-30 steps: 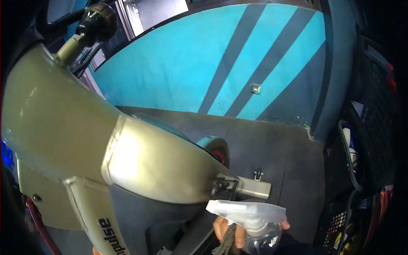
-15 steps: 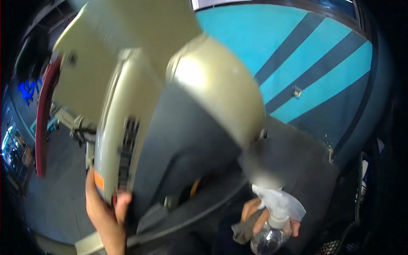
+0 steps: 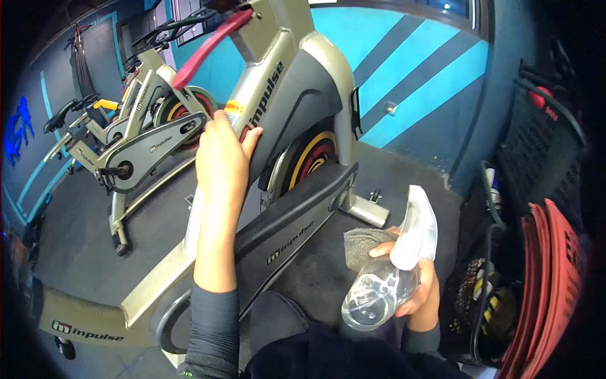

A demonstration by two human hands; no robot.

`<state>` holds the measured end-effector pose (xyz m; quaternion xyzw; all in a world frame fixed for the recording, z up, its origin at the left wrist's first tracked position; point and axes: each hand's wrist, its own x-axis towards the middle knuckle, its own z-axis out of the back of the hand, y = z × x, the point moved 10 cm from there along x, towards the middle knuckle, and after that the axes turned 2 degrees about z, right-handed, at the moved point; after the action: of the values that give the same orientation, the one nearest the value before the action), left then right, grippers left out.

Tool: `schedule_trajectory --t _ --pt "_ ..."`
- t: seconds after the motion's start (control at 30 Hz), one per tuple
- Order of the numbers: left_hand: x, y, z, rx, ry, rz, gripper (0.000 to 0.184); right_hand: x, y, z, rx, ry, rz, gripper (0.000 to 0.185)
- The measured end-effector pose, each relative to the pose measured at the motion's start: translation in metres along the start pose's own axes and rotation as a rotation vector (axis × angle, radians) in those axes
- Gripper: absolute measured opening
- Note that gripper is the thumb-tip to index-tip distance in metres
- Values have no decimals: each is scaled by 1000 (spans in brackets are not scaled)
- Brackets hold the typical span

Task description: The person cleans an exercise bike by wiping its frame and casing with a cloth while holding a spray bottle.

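Observation:
My left hand (image 3: 222,161) is wrapped round the sloping front tube of a beige-and-grey spin bike (image 3: 278,47), fingers over the tube and thumb on its right side, just below an orange label. In my right hand (image 3: 426,292) is a clear spray bottle (image 3: 379,294) with a white trigger head, tilted over to the right at the top. Pinned beside the bottle by the same hand is a grey-brown cloth (image 3: 364,246). The bike's flywheel (image 3: 309,161) and its black side cover (image 3: 297,237) lie between my hands.
More spin bikes (image 3: 151,148) stand to the left on the dark floor (image 3: 82,218). At the right are several red folded mats or plates (image 3: 549,265) and a black rack (image 3: 483,303) with items inside. Behind is a turquoise-and-grey striped wall (image 3: 404,69).
My view has swung back and levelled, so the bike appears smaller and more of the room shows. My left hand stays on the tube. The spray bottle and cloth remain in my right hand.

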<state>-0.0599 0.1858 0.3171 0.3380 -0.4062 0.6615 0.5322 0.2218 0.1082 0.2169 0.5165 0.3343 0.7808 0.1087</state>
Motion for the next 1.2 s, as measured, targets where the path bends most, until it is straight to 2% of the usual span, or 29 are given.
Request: schedule_trajectory --t 0.03,0.07,0.1,0.17,0.27,0.3,0.33,0.43,0.57,0.7,0.77,0.93,1.2 --pt "1 0 2 18 2 12 65 -7 15 -3 -90 -61 0 75" --pt "3 6 -6 -64 132 85 69 -15 30 -6 -180 -122 -5 75" --pt "1 5 -5 -54 40 42 68 -21 41 -15 -194 -97 2 75" --pt "2 6 -7 -80 85 73 66 -26 55 -24 -373 -98 -19 75" --pt "-4 0 2 -16 -137 -31 67 -20 78 -43 -513 -87 0 78" --pt "-3 1 0 -29 -121 -39 67 -18 86 -49 -593 -72 27 78" --pt "-4 1 2 -35 -122 -36 66 -24 78 -46 -462 -181 -184 80" --pt "-3 -1 0 -56 -102 -42 63 -16 94 -61 -582 -123 -102 79" --pt "-4 2 -2 -71 -111 -53 63 -5 107 -82 -782 -63 -81 91" --pt "-2 0 -3 -107 -106 -50 58 -2 110 -85 -811 -77 -74 84" --pt "-2 1 -4 -161 -100 -70 57 -2 109 -90 -771 -99 -114 73" --pt "-2 5 -3 -183 -95 -68 56 8 124 -112 -793 -57 -78 73" --pt "0 2 -6 -187 -45 -92 58 4 143 -100 -805 -51 -57 76"
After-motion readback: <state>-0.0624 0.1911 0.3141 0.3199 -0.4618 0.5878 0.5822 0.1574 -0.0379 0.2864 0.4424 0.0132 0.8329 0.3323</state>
